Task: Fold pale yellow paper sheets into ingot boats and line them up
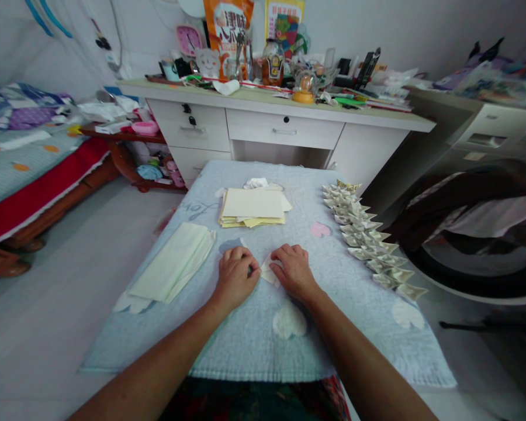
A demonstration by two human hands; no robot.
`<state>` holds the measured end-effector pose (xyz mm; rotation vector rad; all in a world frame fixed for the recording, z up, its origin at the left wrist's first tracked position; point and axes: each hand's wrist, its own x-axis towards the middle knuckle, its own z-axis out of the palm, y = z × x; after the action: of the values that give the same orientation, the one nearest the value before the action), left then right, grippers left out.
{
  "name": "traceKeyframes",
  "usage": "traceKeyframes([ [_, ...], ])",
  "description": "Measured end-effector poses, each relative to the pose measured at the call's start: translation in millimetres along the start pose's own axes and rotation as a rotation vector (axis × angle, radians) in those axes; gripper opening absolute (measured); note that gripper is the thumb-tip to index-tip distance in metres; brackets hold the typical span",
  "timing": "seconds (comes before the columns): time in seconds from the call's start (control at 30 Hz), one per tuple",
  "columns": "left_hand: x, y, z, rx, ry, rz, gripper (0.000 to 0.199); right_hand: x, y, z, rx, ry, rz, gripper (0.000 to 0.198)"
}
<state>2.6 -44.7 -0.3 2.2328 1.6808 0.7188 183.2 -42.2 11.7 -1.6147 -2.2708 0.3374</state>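
Apparently mid-fold: paper (269, 277) is pinned under right hand's (296, 272) fingers, inside surface's (254, 348) near edge; left hand's (235, 272) unclear; alignment needed next.

Hands, two: left hand (236, 273) and right hand (296, 270) are being shown bare. Forearms, two: left forearm (158, 362) and right forearm (359, 345) are being left uncovered from the wrist to the lower edge of view. Garment (245, 402), one: dark, greenish at centre, being marked with red patterning, brightest toward the right; finer detail is being obscured by shadow.
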Motion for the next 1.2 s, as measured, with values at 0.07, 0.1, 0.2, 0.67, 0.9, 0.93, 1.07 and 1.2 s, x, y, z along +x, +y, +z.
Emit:
traceKeyframes([
  [0.07,0,0,-1,-0.003,0.005,-0.004,0.007,1,-3,2,-0.022,0.011,0.027,0.016],
  [0.1,0,0,-1,-0.004,0.005,-0.009,0.008,1,-5,3,-0.031,0.015,0.036,0.016],
  [0.2,-1,1,-3,-0.007,-0.001,-0.023,0.008,1,-8,4,-0.053,0.025,0.047,0.018],
  [0.67,1,3,-4,0.074,0.043,-0.048,0.013,2,-11,6,-0.097,0.036,0.040,0.024],
  [0.9,-2,7,-1,0.129,0.007,-0.033,0.011,1,-12,4,-0.102,0.051,0.038,0.024],
  [0.93,-1,6,-1,0.129,0.000,-0.036,0.011,1,-12,4,-0.098,0.052,0.037,0.025],
  [1.07,0,6,-2,0.135,-0.020,-0.041,0.010,0,-12,5,-0.081,0.052,0.038,0.029],
  [1.2,0,6,-2,0.130,-0.030,-0.035,0.010,1,-11,5,-0.068,0.044,0.045,0.026],
])
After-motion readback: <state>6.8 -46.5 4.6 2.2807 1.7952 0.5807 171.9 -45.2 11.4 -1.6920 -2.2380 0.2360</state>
